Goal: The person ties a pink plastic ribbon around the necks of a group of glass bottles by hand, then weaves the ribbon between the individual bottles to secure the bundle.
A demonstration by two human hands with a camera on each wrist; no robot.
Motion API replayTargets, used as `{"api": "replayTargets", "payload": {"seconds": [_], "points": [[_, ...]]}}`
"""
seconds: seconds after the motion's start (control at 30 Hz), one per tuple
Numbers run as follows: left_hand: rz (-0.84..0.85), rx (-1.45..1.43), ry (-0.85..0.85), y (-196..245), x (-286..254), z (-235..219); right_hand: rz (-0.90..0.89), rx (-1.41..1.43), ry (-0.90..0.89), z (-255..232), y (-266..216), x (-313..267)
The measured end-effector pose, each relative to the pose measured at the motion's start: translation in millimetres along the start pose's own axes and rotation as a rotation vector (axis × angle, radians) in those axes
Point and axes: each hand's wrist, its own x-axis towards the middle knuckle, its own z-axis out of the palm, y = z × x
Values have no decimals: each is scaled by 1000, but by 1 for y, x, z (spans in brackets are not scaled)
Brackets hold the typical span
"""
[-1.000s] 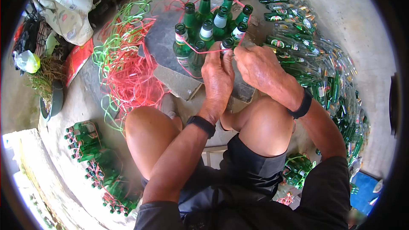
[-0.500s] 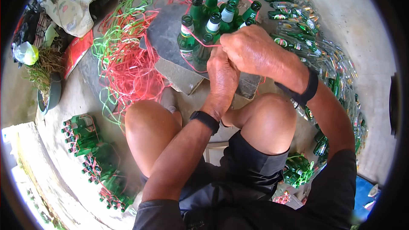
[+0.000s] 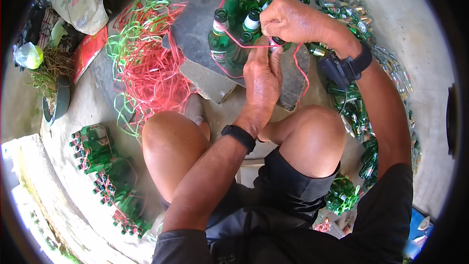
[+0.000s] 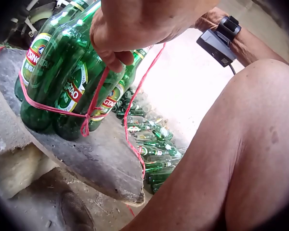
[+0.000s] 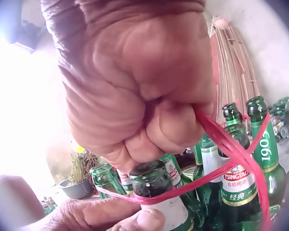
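Several green beer bottles point(image 3: 218, 44) stand upright in a bundle on a grey stone slab point(image 3: 193, 32). Red plastic twine point(image 4: 53, 108) circles them low down, with a knot on the near side. A second strand of it runs round the necks. My left hand point(image 3: 264, 76) grips the neck of a near bottle point(image 5: 176, 214), thumb and finger on either side, just under the strand. Above the bottle tops, my right hand point(image 3: 293, 19) is curled tightly round the twine, which comes out beside its little-finger side in the right wrist view. The right fingertips are mostly hidden.
A tangled heap of red and green twine point(image 3: 151, 73) lies left of the slab. Many loose bottles point(image 3: 391, 78) are piled along the right wall. Tied bundles of bottles point(image 3: 110, 176) lie at lower left, and another bundle point(image 3: 342, 195) is beside my right thigh.
My right hand has passed from the right of my left hand, across it, and up over the bottle tops. A loose twine end now hangs across the slab's right side. The left hand stays at the neck.
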Motion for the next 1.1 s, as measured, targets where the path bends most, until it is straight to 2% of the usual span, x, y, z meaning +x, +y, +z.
{"api": "replayTargets", "payload": {"seconds": [0.13, 0.27, 0.33, 0.47, 0.53, 0.63, 0.73, 0.87, 0.93, 1.1], "points": [[9, 11, 5, 1, 1, 0, 38, 82, 8, -2, 5, 3], [40, 21, 9, -2, 1, 0, 35, 26, -31, -10, 11, 6], [40, 32, 5, -1, 1, 0, 117, -16, -75, -13, 14, 5], [45, 13, 19, 0, 3, 0, 54, -58, -36, -9, 21, 2], [34, 1, 6, 1, 2, -1, 63, -181, 79, -5, 17, -2], [33, -30, 4, 2, 2, -2, 48, -262, 132, -4, 9, -9], [35, -5, 3, 1, 2, -1, -1, -361, 227, 5, 23, -19], [31, 0, 14, 2, 2, -1, 56, -326, 299, 16, 16, -36], [16, 4, 9, 3, 2, -2, 132, -277, 394, 23, 8, -43], [17, -6, 0, 4, 2, -3, 122, -282, 488, 35, 2, -60]]}}
